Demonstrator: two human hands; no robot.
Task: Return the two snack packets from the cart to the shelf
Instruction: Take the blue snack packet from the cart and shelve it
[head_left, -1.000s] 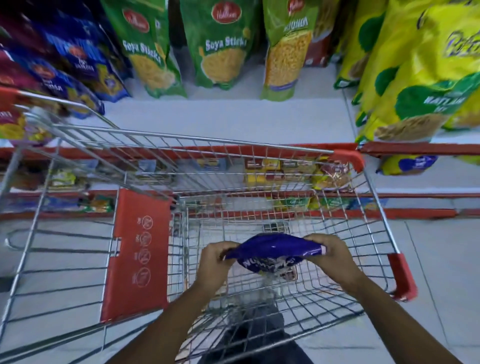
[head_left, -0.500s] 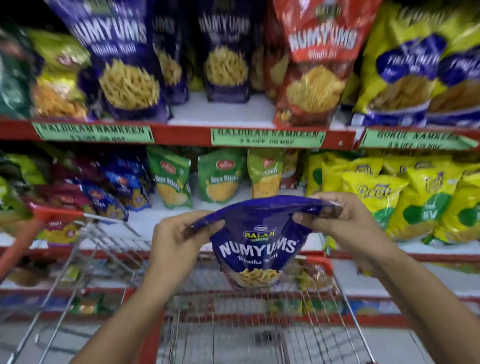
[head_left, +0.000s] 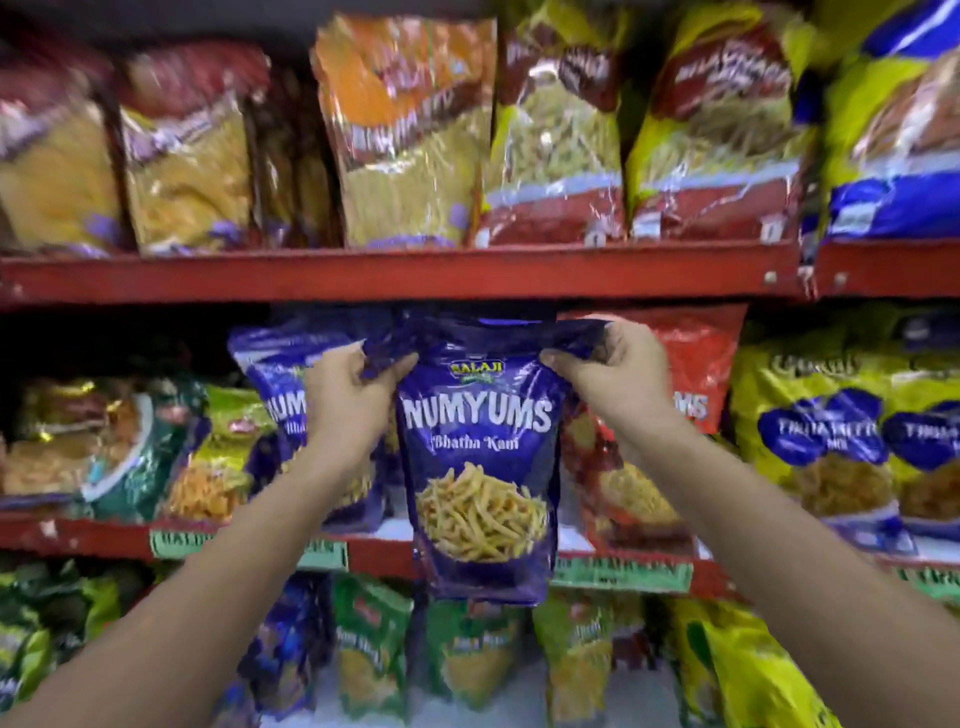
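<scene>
here, in the head view, the left hand (head_left: 353, 400) and the right hand (head_left: 608, 374) each pinch a top corner of a purple snack packet (head_left: 480, 483), which hangs upright in front of the middle shelf (head_left: 379, 558), between a matching purple packet (head_left: 270, 374) on the left and a red packet (head_left: 696, 353) on the right. the step looks like placing the first packet; next it likely needs pushing farther in and lowering onto the shelf. the cart and the second packet are out of view, and the side packets are blurred.

Single head cam, faces fwd, roughly level, close to shelf (head_left: 395, 273); arms reach in from below.
</scene>
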